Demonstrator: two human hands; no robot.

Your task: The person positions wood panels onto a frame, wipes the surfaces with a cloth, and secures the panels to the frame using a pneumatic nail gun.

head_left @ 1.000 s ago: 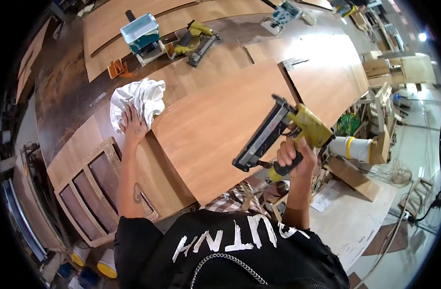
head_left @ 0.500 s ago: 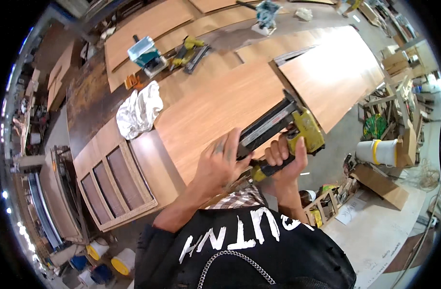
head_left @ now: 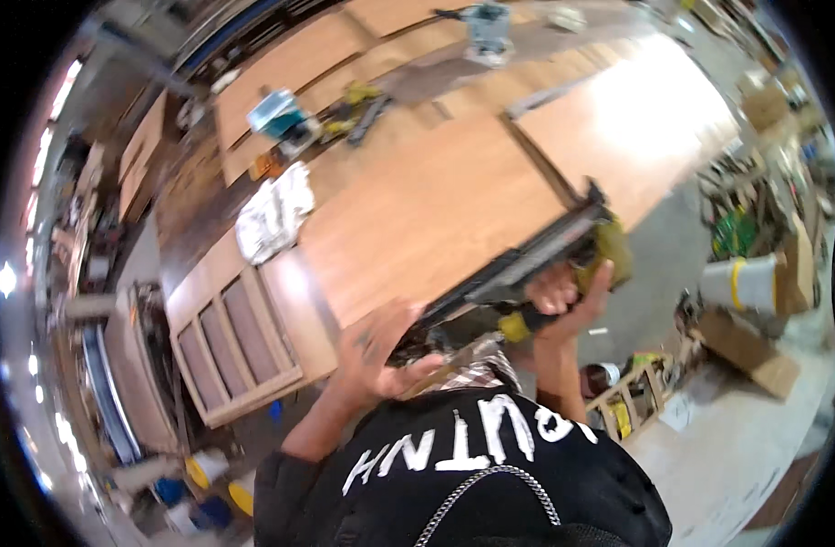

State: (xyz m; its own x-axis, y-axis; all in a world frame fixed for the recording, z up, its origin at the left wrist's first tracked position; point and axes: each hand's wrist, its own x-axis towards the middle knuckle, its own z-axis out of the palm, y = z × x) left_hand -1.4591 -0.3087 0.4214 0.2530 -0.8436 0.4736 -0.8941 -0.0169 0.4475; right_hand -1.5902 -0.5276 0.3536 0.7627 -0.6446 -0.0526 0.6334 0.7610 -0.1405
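My right hand point(head_left: 563, 305) is wrapped round the handle of a yellow and black nail gun point(head_left: 609, 251), held above the near edge of the wooden panel point(head_left: 427, 201). Its long dark magazine point(head_left: 509, 269) points down and left, looking longer than before, as if slid out. Beside the magazine's lower end is my left hand point(head_left: 376, 351), thumb and fingers apart, gripping nothing that I can see. Motion blur hides whether its fingertips touch the magazine.
Left on the bench lie a crumpled white cloth point(head_left: 276, 214) and a slatted wooden frame point(head_left: 240, 342). Farther back are a teal power tool point(head_left: 281, 118), another yellow tool point(head_left: 354, 105) and a second teal tool point(head_left: 487, 32). A white bucket point(head_left: 741, 283) stands at right.
My left hand has come off the magazine and moved down and left, its fingers spreading. The magazine now reaches farther out. The nail gun has shifted slightly right, and the whole view has turned a little.
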